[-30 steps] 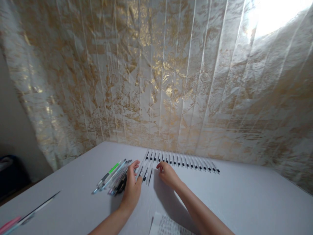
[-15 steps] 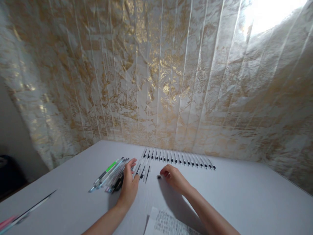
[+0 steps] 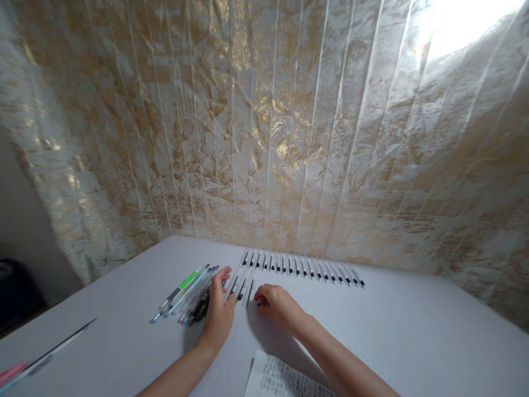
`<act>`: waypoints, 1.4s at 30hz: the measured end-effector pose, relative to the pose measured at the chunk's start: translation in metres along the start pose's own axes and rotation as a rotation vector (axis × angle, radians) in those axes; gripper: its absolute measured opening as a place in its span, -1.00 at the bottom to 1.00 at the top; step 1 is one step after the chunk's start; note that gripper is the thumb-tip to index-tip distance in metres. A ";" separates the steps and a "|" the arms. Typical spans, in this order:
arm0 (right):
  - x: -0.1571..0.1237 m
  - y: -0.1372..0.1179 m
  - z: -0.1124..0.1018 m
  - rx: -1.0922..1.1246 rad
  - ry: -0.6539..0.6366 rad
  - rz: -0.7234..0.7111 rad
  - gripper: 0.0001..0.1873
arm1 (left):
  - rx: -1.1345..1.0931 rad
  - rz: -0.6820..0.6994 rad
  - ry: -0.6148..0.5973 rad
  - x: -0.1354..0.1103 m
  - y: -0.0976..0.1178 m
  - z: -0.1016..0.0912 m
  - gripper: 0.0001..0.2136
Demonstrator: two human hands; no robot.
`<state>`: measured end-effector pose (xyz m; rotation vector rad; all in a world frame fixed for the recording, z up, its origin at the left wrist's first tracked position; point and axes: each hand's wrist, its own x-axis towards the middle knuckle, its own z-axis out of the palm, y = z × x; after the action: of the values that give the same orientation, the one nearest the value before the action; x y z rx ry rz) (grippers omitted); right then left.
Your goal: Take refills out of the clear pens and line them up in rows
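My left hand (image 3: 219,309) rests on the table with its fingers stretched out and apart, between a bundle of pens and a short row. Its thumb lies by the lower ends of the short row of clear pens (image 3: 249,292). My right hand (image 3: 278,306) is closed in a pinch just right of that row. A small black piece (image 3: 259,304), perhaps a pen cap, shows at its fingertips; the fingers hide most of it. The bundle of mixed pens (image 3: 185,293), one with a green barrel, lies left of my left hand.
A long row of clear pens with black parts (image 3: 305,269) runs along the back of the white table (image 3: 397,331). Written paper (image 3: 281,377) lies at the front. More pens and something pink (image 3: 14,372) are at front left. A gold-patterned curtain (image 3: 264,138) hangs behind.
My right hand has moved left, toward the short row of pens, with the small black piece at its fingertips. My left hand has stayed nearly still.
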<state>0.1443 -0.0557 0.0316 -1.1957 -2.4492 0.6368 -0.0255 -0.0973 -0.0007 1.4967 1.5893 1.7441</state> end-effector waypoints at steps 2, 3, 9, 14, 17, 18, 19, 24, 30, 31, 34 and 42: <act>0.001 -0.001 -0.001 0.024 -0.033 0.044 -0.66 | -0.005 -0.001 0.000 0.000 0.000 0.000 -0.53; 0.002 0.000 -0.002 0.036 -0.044 0.061 -0.64 | -0.007 -0.002 0.000 0.000 0.000 0.000 -0.53; 0.002 0.001 0.000 0.032 -0.007 0.082 -0.67 | -0.017 0.001 0.001 0.000 0.000 0.001 -0.53; 0.002 -0.009 0.006 -0.029 0.019 0.120 -0.73 | -0.010 0.006 0.007 0.000 0.000 0.000 -0.53; 0.003 -0.015 0.006 -0.056 0.028 0.124 -0.75 | -0.006 0.005 0.011 0.000 0.000 0.000 -0.53; 0.003 -0.016 0.006 -0.061 0.038 0.127 -0.74 | -0.006 0.005 0.011 0.000 0.000 0.000 -0.52; 0.003 -0.016 0.006 -0.065 0.047 0.130 -0.74 | -0.007 0.005 0.011 0.000 -0.001 0.000 -0.52; 0.002 -0.018 0.008 -0.067 0.078 0.134 -0.75 | -0.013 0.013 0.019 0.000 0.000 0.001 -0.52; 0.002 -0.021 0.009 -0.068 0.092 0.154 -0.76 | -0.021 0.022 0.031 0.000 0.000 0.001 -0.52; 0.003 -0.020 0.009 -0.066 0.101 0.158 -0.76 | -0.022 0.022 0.031 0.000 -0.001 0.001 -0.52; 0.006 -0.017 0.009 -0.066 0.131 0.164 -0.75 | -0.023 0.016 0.023 0.000 -0.002 0.002 -0.53; 0.013 -0.012 0.013 -0.061 0.152 0.197 -0.80 | -0.029 0.014 0.023 -0.001 0.001 0.001 -0.51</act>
<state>0.1227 -0.0553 0.0283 -1.4659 -2.2583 0.5064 -0.0236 -0.0978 -0.0006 1.4827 1.5617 1.7900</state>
